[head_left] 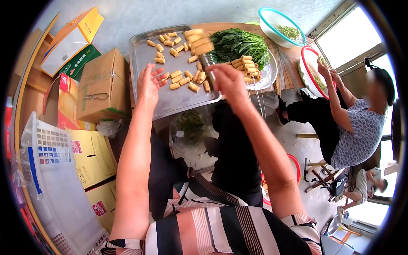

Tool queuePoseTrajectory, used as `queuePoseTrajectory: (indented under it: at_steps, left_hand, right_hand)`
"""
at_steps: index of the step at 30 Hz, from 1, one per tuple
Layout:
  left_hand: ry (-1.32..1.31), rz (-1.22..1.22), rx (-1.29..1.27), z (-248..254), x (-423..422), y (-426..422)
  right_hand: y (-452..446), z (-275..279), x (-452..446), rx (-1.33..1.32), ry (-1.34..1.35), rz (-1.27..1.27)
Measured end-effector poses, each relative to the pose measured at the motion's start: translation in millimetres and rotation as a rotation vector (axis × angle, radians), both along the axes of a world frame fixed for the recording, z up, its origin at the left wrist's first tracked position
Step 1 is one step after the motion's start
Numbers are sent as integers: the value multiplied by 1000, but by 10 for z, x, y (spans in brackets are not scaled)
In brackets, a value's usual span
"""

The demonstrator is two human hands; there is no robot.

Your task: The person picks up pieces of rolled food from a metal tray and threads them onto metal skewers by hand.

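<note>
- White plastic basket [55,178] beside yellow cartons [94,159].
- Brown cardboard box [102,85] near the tray's left side.
- Left hand [148,83]: open, palm up, fingers loosely spread and holding nothing, over the metal tray [170,101].
- Short tan rolls [174,52] scattered across the tray.
- Larger tan rolls [199,41], blurred, side by side above the tray's right edge.
- Right hand [229,83]: fingers curled beside a dark narrow strip [205,68]; blur hides its exact grip.
- White plate [272,76] with leafy greens [238,44] and stacked rolls [246,64].
</note>
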State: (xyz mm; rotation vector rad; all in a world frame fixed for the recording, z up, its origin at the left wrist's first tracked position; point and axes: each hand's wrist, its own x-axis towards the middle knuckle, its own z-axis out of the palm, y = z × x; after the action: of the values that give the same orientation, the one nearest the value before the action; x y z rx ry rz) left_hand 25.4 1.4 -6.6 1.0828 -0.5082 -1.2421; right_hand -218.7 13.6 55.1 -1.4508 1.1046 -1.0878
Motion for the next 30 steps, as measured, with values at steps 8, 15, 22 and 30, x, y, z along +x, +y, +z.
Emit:
queuePoseTrajectory:
  at_steps: [8, 15, 22, 30]
  left_hand:
    - [-39, -29, 12, 64, -27, 55]
    - [-43, -62, 39, 17, -38, 26]
    - [-71, -95, 56, -33, -66, -22]
    - [-66, -119, 45, -44, -119, -35]
  right_hand:
    - [-483, -570, -1268, 52, 180, -310]
    - [-789, -1169, -1763, 160, 263, -412]
    - [-863, -1324, -1872, 184, 445, -376]
    - [-527, -1203, -1963, -3, 726, -398]
